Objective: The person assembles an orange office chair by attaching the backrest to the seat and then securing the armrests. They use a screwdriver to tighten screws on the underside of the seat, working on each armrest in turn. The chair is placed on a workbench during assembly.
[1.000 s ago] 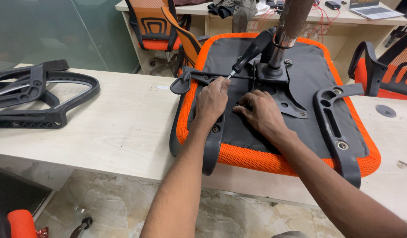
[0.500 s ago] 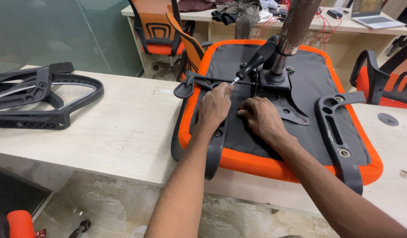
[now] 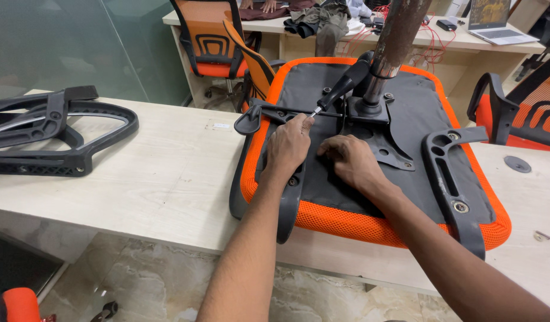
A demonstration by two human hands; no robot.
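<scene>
Hardly anything has shifted: my left hand [image 3: 290,143] still pinches the screwdriver [image 3: 340,88] tip, while my right hand [image 3: 352,162] fingers stay curled on the seat [image 3: 418,113].

Black plastic chair backrest frame [image 3: 54,134] is lying off to the side on the pale wooden table [image 3: 167,179], orange office chair [image 3: 212,39] is sitting behind (laptop [image 3: 495,21] and tangled cables [image 3: 370,18] too).

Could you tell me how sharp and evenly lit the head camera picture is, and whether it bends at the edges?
In the head view the left hand, right hand and upturned orange seat are sharp under soft, even light with faint shadows; the table edge bows from wide-angle distortion; the laptop behind looks slightly soft.
</scene>
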